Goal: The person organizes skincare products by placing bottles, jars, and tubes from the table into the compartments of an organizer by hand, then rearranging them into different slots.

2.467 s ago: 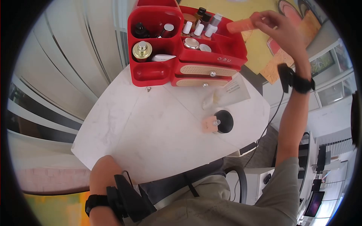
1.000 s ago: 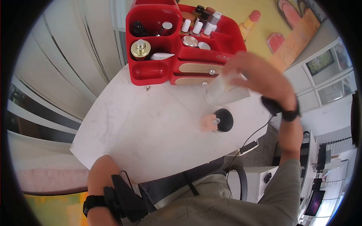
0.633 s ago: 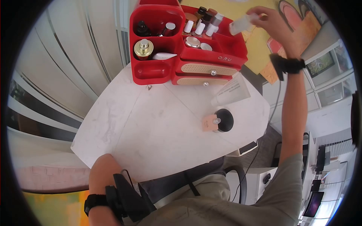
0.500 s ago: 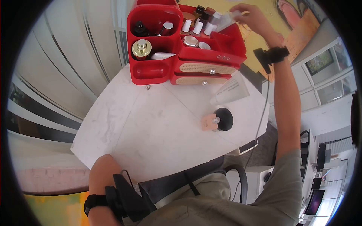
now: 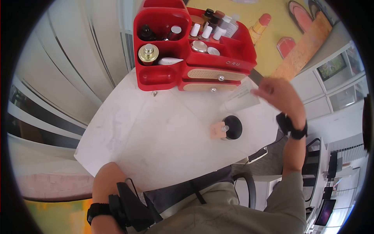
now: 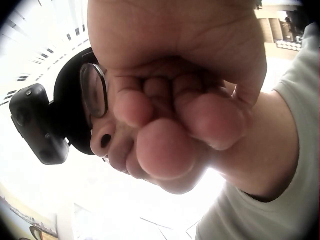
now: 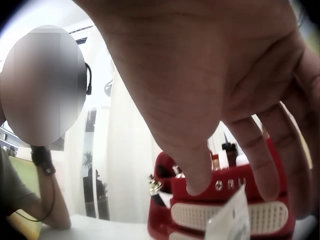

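My right hand [image 5: 282, 97] hovers by the right end of a white squeeze tube [image 5: 242, 99] with grey print, holding nothing. In the right wrist view its thumb [image 7: 197, 175] and fingers are spread apart above the tube [image 7: 229, 220]. In front of the tube are a peach square bottle [image 5: 217, 131] with a silver neck and a black round-topped container [image 5: 233, 127]. A translucent bottle [image 5: 232, 28] stands in the red organizer [image 5: 159, 89] behind the nail polish bottles [image 5: 206, 32]. My left hand [image 6: 182, 95] is raised near my head, fingers loosely curled and holding nothing.
The organizer also holds a gold-topped bottle [image 5: 148, 54], a white tube [image 5: 170, 61], a round compact [image 5: 199, 46] and dark bottles. Its two drawers [image 5: 210, 73] are closed. The white table [image 5: 156, 136] ends on the right near a chair arm [image 5: 249, 187].
My right hand has released a peach item, then carried the translucent bottle into the organizer and let it go. It has come back down to the white tube. My left arm stays put.
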The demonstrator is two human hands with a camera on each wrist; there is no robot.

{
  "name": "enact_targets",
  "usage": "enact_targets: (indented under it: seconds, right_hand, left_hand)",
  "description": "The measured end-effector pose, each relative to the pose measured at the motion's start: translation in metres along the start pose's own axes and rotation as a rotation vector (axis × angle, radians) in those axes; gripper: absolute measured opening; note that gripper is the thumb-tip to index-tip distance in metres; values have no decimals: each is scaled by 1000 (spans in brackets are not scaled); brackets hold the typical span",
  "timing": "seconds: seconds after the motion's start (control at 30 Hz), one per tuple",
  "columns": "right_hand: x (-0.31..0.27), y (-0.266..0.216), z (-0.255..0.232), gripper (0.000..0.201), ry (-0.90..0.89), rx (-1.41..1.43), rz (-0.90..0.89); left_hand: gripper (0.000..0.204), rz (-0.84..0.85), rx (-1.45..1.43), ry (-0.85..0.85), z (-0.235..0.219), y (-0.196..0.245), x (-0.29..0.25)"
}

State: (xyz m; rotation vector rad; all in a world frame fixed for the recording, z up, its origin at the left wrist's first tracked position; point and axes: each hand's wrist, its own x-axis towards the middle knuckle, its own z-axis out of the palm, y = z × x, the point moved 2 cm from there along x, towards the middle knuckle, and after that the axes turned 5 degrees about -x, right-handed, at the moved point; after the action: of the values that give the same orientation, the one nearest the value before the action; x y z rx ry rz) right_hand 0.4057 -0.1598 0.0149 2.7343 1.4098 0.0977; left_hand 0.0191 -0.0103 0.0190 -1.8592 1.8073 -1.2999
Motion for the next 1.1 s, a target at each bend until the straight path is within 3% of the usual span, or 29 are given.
enact_targets:
  seconds: [0.1, 0.17, 0.23, 0.37, 0.47, 0.57, 0.63, 0.7, 0.77, 0.83, 0.9, 1.03, 1.1]
  right_hand:
    - [-15, -5, 28, 44, 56, -27, -59]
    - [-11, 6, 36, 42, 54, 33, -62]
    - [-8, 12, 31, 40, 61, 95, -86]
    - [-10, 36, -38, 34, 371, 545, 107]
    - [6, 47, -99, 35, 575, 385, 143]
    - [55, 55, -109, 37, 708, 452, 57]
    - [103, 84, -103, 39, 639, 279, 18]
    - [120, 59, -88, 39, 673, 284, 60]
    - [136, 56, -77, 38, 711, 288, 100]
    - [162, 69, -63, 36, 593, 432, -35]
    - [182, 76, -49, 32, 576, 550, -25]
    - [186, 74, -39, 31, 446, 500, 13]
    - [168, 64, -41, 29, 574, 464, 56]
  left_hand:
    - [35, -58, 185, -6, 12, 7, 4]
    - [34, 117, 177, -3, 17, -12, -1]
    - [33, 158, 186, -37, 14, -17, -1]
    - [32, 169, 176, -98, 10, -15, -3]
    - [32, 163, 130, -82, 10, -16, -4]
    - [31, 165, 84, -59, 9, -13, -5]
    - [31, 159, 60, -60, 6, -9, -6]
    - [31, 152, 51, -67, 2, 1, -5]
    - [31, -31, 114, -60, 1, 11, -3]
    - [31, -27, 126, -62, 0, 13, -5]
    - [31, -17, 136, -55, 0, 14, -5]
    - [32, 4, 151, -41, 0, 15, -5]
    - [32, 10, 155, -35, 1, 15, -5]
